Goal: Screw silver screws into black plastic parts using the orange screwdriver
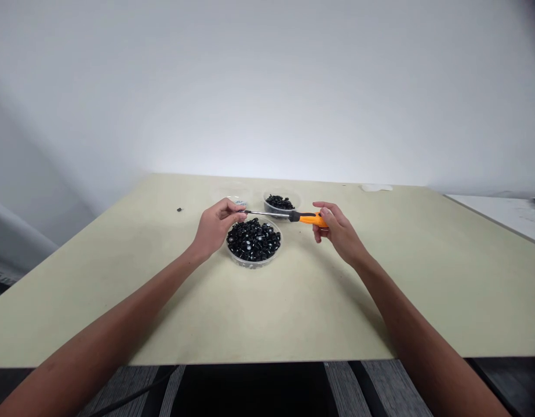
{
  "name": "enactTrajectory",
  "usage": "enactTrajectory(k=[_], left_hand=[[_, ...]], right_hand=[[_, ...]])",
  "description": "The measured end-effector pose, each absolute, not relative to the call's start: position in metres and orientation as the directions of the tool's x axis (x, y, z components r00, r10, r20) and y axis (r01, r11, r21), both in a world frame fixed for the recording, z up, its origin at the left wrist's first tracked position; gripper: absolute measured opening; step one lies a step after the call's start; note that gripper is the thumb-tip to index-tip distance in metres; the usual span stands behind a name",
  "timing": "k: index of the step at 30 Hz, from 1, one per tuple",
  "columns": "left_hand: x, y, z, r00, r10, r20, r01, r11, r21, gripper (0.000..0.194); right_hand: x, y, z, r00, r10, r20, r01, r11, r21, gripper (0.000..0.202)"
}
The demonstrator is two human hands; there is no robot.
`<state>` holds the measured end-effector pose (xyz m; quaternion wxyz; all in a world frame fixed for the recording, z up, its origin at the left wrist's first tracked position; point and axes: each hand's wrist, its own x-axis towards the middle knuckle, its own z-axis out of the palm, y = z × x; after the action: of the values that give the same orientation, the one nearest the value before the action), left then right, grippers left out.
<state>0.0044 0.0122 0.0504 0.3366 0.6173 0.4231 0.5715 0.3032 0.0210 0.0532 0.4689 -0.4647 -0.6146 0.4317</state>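
An orange and black screwdriver [308,218] lies level in the air, its handle in my right hand [335,227]. The thumb and a finger grip the handle's end while other fingers stand apart. My left hand [219,225] pinches at the tip of the metal shaft, around a small dark piece too hidden to name. Just below the shaft stands a round clear tub [254,264] full of small glossy black round parts [253,238]. Behind it, a second clear tub [297,200] holds small black pieces [280,201].
A clear lid or dish [226,190] with a printed label lies behind my left hand. On the left of the pale table [119,249] is a small black piece [179,209]. A white flat item [377,187] rests by the wall at the back right.
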Motion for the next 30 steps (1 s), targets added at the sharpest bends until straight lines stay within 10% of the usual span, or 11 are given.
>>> enactTrajectory(k=[30], left_hand=[[0.0039, 0.0122, 0.0485, 0.007, 0.909, 0.417, 0.143, -0.413, 0.899, 0.013]], right_hand=[[0.3036, 0.0231, 0.0512, -0.075, 0.977, 0.199, 0.207, 0.211, -0.955, 0.049]])
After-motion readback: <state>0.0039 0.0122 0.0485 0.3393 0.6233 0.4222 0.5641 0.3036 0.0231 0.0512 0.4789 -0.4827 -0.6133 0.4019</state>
